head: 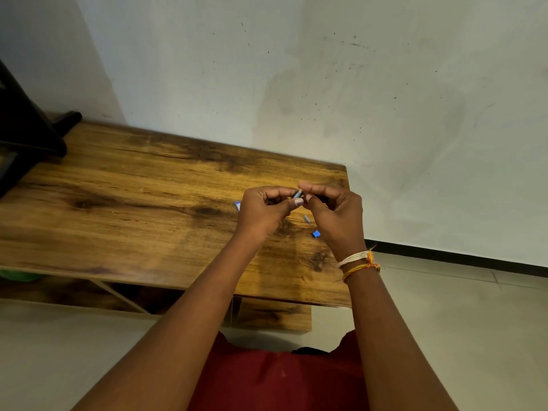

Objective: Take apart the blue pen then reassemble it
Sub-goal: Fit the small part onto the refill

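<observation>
Both hands pinch the blue pen [297,193] above the table [148,185]: left hand [264,212] at nine o'clock, right hand [335,215] at three. Disassembly seems underway; next, probably pulling straight apart.

I count two hands, my left hand [264,212] and right hand [336,215], one small blue-grey pen piece [297,193] between my fingers, and three loose pen bits on one wooden counter [133,203]: two blue [316,233] [237,205], one grey [306,218].

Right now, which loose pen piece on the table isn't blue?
The small grey piece, between the hands' wrists. The other two, at left and right, are blue.
</observation>
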